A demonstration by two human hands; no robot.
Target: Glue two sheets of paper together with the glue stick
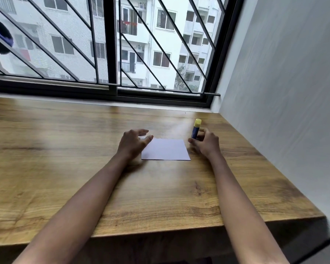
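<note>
At center-right of the counter [65, 149], right hand [205, 142] is wrapped around the glue stick [196, 129]: fingers curled on the lower part of the blue barrel, thumb side toward the paper. Stick is upright w/ slight tilt, yellow cap on top, clear of the hand. Bottom end is hidden behind the fingers, so can't tell if it's touching the counter or lifted off.

Left hand [132, 144] is empty, fingers spread and loosely curved, palm down. It sits at the left edge of the paper [165, 149], fingertips over/near the far-left corner. Contact w/ the sheet not clear, prob hovering or just grazing; blur there.

Paper is pale lavender-white, lying flat on the wood, roughly rectangular, between the two hands. Only one surface visible; can't tell if it's one sheet or two stacked. Glue stick stands just beside its far-right corner, not on it.

Both forearms bare, coming in from the near edge of the counter, left one crossing the front edge approx mid-frame.

Counter is wood-grain laminate, runs up to a window sill. Behind it: black-framed sliding window [112, 44] w/ diagonal bars, apartment block outside. Grey-white wall [284, 92] on the right, meeting the counter's right side.
</note>
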